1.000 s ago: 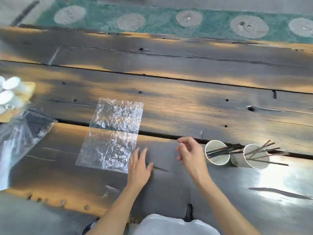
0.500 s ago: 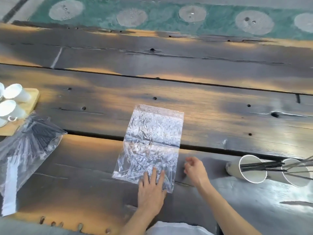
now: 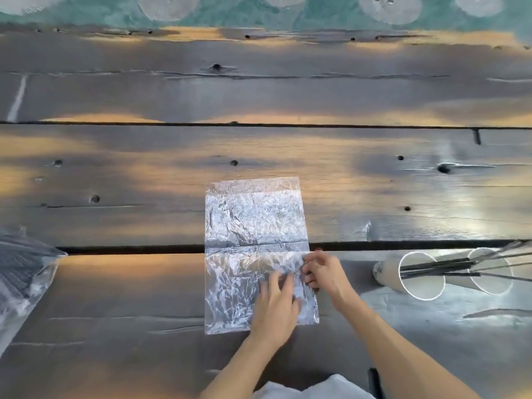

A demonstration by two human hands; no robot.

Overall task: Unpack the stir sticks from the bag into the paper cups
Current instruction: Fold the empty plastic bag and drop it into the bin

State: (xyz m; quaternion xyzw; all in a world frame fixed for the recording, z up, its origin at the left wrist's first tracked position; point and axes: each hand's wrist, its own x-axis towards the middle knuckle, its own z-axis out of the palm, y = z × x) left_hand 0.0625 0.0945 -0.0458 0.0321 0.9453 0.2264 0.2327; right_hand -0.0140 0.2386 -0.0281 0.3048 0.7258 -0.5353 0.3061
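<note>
A flat, crinkled clear plastic bag point(image 3: 253, 234) lies in front of me on the dark wooden table point(image 3: 259, 96). My left hand point(image 3: 276, 306) rests flat on its lower right part, fingers spread. My right hand point(image 3: 322, 272) pinches the bag's right edge with curled fingers. Two white paper cups stand at the right: the nearer cup point(image 3: 414, 276) and the farther cup point(image 3: 493, 270). Both hold several thin black stir sticks point(image 3: 443, 264) that lean to the right. A second clear bag point(image 3: 20, 272) with many black sticks lies at the left edge.
A gap between two planks point(image 3: 129, 249) runs across the table under the flat bag. A green patterned rug point(image 3: 259, 10) lies beyond the table's far edge. A dark mark or lone stick point(image 3: 495, 312) lies on the table below the cups.
The flat bag has shifted right, in front of me. My left hand has come to rest on it and my right hand has taken hold of its right edge.
</note>
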